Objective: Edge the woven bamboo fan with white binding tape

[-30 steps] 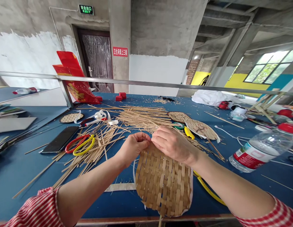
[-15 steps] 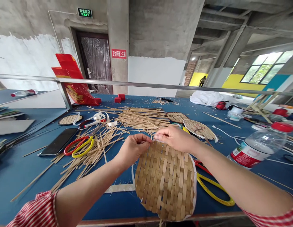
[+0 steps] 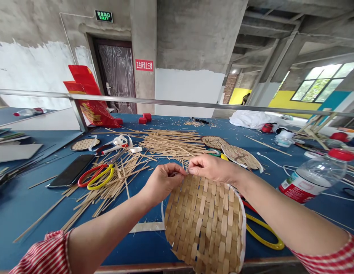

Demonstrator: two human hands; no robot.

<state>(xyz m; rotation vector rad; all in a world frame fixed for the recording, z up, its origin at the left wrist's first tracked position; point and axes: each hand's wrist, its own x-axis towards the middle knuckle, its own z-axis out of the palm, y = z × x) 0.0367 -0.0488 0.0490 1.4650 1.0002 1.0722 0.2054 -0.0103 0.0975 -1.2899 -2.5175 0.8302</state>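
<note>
A rounded panel of woven bamboo strips (image 3: 207,224) hangs upright from my two hands at the table's near edge. White edging tape (image 3: 243,228) runs along its right rim, and a loose length of the tape (image 3: 146,227) lies on the table to its left. My left hand (image 3: 167,182) pinches the upper left edge, thumb against forefinger. Close beside it, my right hand (image 3: 208,167) is closed on the top rim, its fingertips almost touching the left ones. What lies right between the fingertips is too small to make out.
Scissors with red and yellow handles (image 3: 98,177) lie on loose bamboo strips (image 3: 119,182), beside a phone (image 3: 71,171). Another pair (image 3: 264,232) is partly under my right forearm. A water bottle (image 3: 316,175) stands at right; finished woven pieces (image 3: 241,156) lie behind. A metal rail (image 3: 177,102) crosses the back.
The woven panel has swung slightly right and lower, its bottom now cut off by the frame. Both hands have shifted a little right, still pinching the top rim.
</note>
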